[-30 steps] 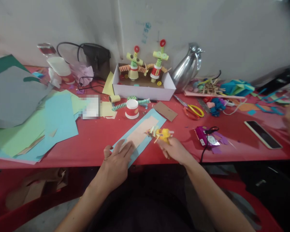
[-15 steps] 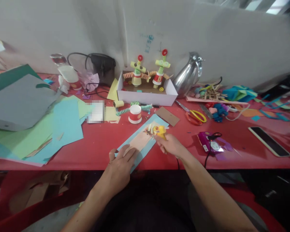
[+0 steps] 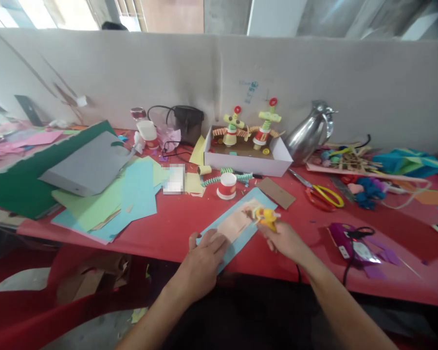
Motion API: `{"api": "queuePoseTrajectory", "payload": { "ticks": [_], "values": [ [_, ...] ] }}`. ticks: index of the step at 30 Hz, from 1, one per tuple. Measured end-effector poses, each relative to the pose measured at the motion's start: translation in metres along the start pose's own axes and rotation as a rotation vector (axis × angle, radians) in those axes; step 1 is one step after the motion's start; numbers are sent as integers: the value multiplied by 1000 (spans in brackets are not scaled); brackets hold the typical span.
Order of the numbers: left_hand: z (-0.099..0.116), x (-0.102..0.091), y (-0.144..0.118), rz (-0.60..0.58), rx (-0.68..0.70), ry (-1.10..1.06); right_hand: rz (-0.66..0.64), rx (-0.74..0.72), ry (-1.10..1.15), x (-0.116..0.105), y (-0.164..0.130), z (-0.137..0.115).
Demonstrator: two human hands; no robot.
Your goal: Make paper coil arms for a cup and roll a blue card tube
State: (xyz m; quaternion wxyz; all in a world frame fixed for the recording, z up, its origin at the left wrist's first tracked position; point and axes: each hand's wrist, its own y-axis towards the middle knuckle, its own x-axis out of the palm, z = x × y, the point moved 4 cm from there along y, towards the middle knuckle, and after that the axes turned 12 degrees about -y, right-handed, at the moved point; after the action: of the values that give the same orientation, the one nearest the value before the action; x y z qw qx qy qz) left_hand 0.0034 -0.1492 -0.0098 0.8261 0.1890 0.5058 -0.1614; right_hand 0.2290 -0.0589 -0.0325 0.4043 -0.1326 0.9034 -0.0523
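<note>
My left hand (image 3: 204,262) lies with its fingers spread on a peach paper strip (image 3: 233,222), which rests on a longer light blue strip (image 3: 237,245). My right hand (image 3: 286,240) is wrapped round a yellow hot glue gun (image 3: 267,218). Its nozzle end is over the far part of the peach strip, where small marks or bits show; blur hides whether it touches. Just beyond the strips stands a red and white paper cup (image 3: 228,185) with pleated green paper arms (image 3: 212,180) beside it. A brown card piece (image 3: 277,192) lies near the blue strip's far end.
Behind, a white box (image 3: 246,161) holds two paper-cup figures, with a steel jug (image 3: 310,131) alongside. Scissors (image 3: 324,197) and a purple device (image 3: 345,240) with a black cable lie at right. Coloured sheets (image 3: 138,189) are stacked at left. The red table's front edge is close to me.
The view has tilted up and turned left, so everything sits lower and further right. My left hand stays on the strip; the glue gun looks slightly more level in my right hand.
</note>
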Motion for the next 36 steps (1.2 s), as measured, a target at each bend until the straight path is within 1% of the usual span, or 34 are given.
{"api": "queuePoseTrajectory", "payload": {
  "ticks": [1,2,3,4,6,7,9,10,11,13,15,17,19,20,21,22,23,24,25,26,28,30,33,36],
  "values": [
    [-1,0,0,2,2,0,-25,-45,-31,1,-1,-2],
    [-2,0,-2,7,11,5,-8,-76,-83,-1,-2,-2],
    [-4,-2,-3,14,25,12,55,-87,-159,-7,-2,0],
    [-6,-4,-6,26,40,18,154,-75,-257,-17,-1,3],
    [-17,-10,-13,55,58,21,381,-12,-515,-42,3,12],
    [-24,-13,-17,72,50,19,462,25,-647,-55,6,18],
    [-40,-15,-26,62,28,28,550,83,-854,-77,14,32],
    [-48,-16,-30,66,21,36,576,117,-927,-86,19,39],
    [-54,-15,-33,69,11,42,575,133,-973,-92,25,46],
    [-60,-11,-38,89,27,37,549,146,-1015,-101,36,57],
    [-56,-6,-39,114,67,22,525,132,-1020,-105,45,61],
    [-47,0,-39,142,102,10,551,110,-991,-105,44,57],
    [-35,7,-38,166,116,-1,594,72,-954,-99,30,46],
    [-29,11,-38,177,122,-10,588,23,-937,-91,18,39],
    [-24,16,-37,187,126,-24,554,-33,-926,-80,5,32],
    [-19,21,-36,197,133,-43,488,-136,-902,-64,-11,24],
    [-15,26,-36,208,141,-63,387,-332,-795,-44,-29,14],
    [-12,30,-35,225,150,-82,270,-476,-692,-23,-47,8],
    [-9,33,-34,243,157,-97,201,-544,-614,-4,-65,4],
    [-8,36,-33,262,161,-103,211,-570,-552,12,-80,3],
    [-6,37,-29,294,161,-97,307,-542,-500,37,-101,7],
    [-5,35,-24,301,164,-97,422,-532,-470,51,-112,11],
    [-5,31,-16,262,194,-116,530,-581,-458,58,-114,13],
    [-4,29,-12,205,216,-128,542,-626,-431,56,-112,9]
  ]
}}
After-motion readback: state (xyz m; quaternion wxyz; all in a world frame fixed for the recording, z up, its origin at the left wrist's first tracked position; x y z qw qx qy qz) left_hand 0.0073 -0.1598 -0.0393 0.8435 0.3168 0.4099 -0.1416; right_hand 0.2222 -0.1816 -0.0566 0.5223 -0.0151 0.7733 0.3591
